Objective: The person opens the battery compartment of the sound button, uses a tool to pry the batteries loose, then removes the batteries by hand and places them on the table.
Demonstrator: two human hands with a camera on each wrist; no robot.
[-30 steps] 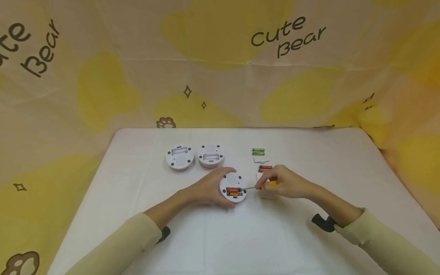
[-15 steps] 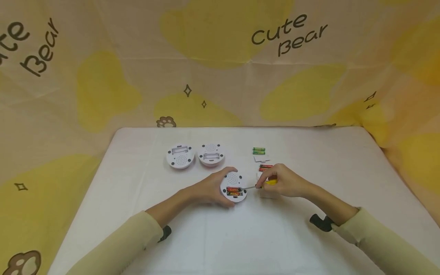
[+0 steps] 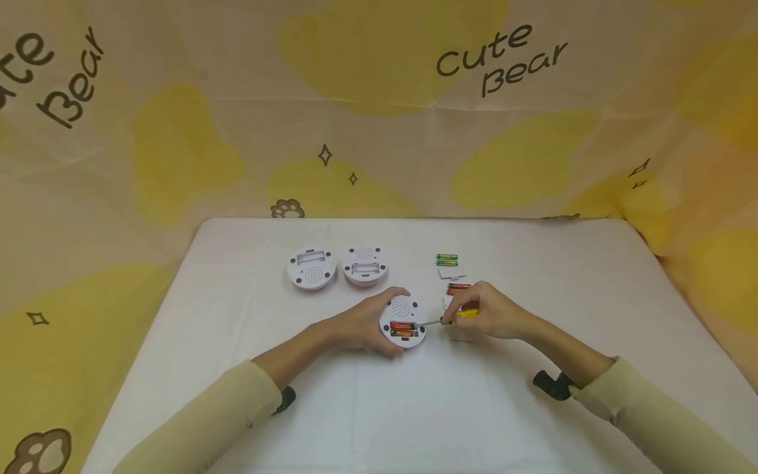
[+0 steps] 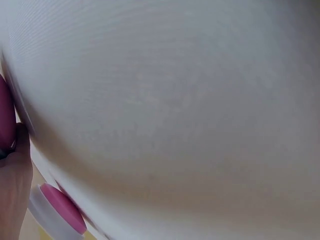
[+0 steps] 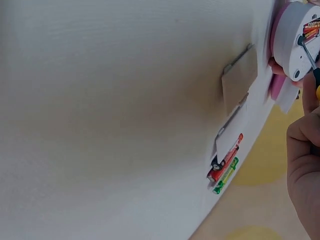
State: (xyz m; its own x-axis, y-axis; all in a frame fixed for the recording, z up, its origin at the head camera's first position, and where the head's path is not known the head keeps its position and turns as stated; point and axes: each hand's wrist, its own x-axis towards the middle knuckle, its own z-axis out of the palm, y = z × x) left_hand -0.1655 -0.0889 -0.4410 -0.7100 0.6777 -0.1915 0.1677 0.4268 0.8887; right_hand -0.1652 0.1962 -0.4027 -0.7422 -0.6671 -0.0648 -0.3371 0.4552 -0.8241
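Note:
My left hand (image 3: 361,324) grips a round white device (image 3: 401,307) by its left side, fingers and thumb around the rim. Its underside faces up, with speaker holes, dark feet and an uncovered battery compartment holding red batteries (image 3: 404,329). My right hand (image 3: 491,315) holds a yellow-handled screwdriver (image 3: 431,322), whose tip touches or nearly touches the right end of the batteries. In the right wrist view the screwdriver's shaft (image 5: 308,52) reaches the device's white face (image 5: 295,60). The left wrist view catches only the device's pink side (image 4: 6,115) and part of the hand.
Behind my left hand, two similar devices (image 3: 312,268) lie upside down, their battery compartments bare. Green batteries (image 3: 447,259), a white cover (image 3: 452,272) and red batteries (image 3: 458,288) lie beyond my right hand. Two more white covers (image 5: 240,80) lie nearby. A patterned cloth backs the table.
The view shifts very slightly. Both hands, the device and the screwdriver stay almost in place, with the screwdriver's tip still at the right end of the batteries.

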